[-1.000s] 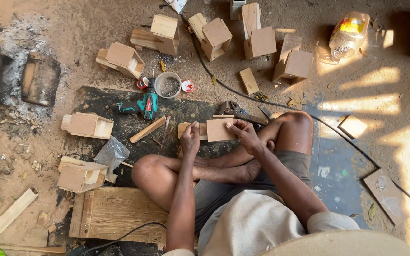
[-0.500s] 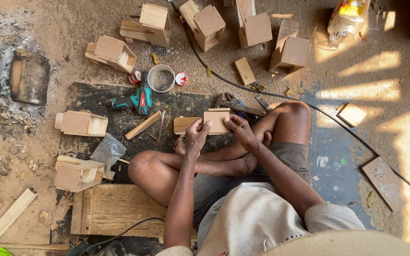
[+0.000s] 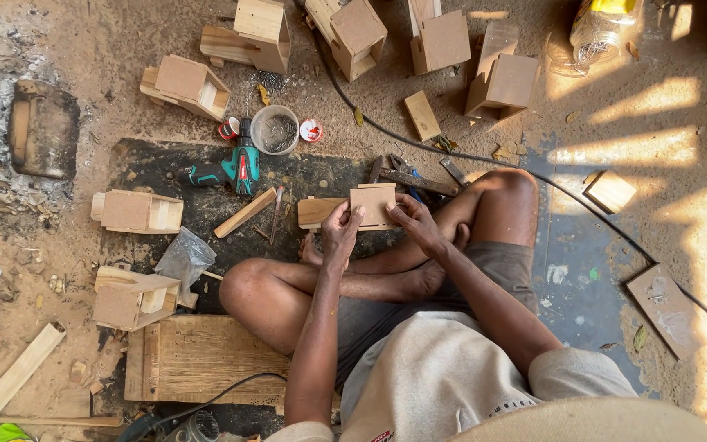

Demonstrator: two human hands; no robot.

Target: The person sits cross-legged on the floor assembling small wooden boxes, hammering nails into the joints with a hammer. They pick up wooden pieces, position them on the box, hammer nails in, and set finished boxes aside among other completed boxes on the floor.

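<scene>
— Between both hands, what's held?
— Small square wood panel (image 3: 373,205), set against a longer wood strip (image 3: 321,212) on the dark mat (image 3: 157,164). Left hand (image 3: 341,232) grips the panel's near-left edge; right hand (image 3: 416,224) clasps its right side.
— Around the panel?
— Teal cordless drill (image 3: 231,168) to its left, a loose stick (image 3: 245,213) between them; clear tub of screws (image 3: 275,129) beyond the drill. Pliers (image 3: 411,176) just right of the panel.

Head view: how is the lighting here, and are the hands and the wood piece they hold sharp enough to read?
Head view: hard sunlight falls in bright stripes across the dirt floor at right, nearly blown out, while the rest lies in even shade. The left hand, the right hand and the small wooden board they hold are shaded but sharp. No motion blur shows; wide-lens stretching appears toward the edges.
</scene>
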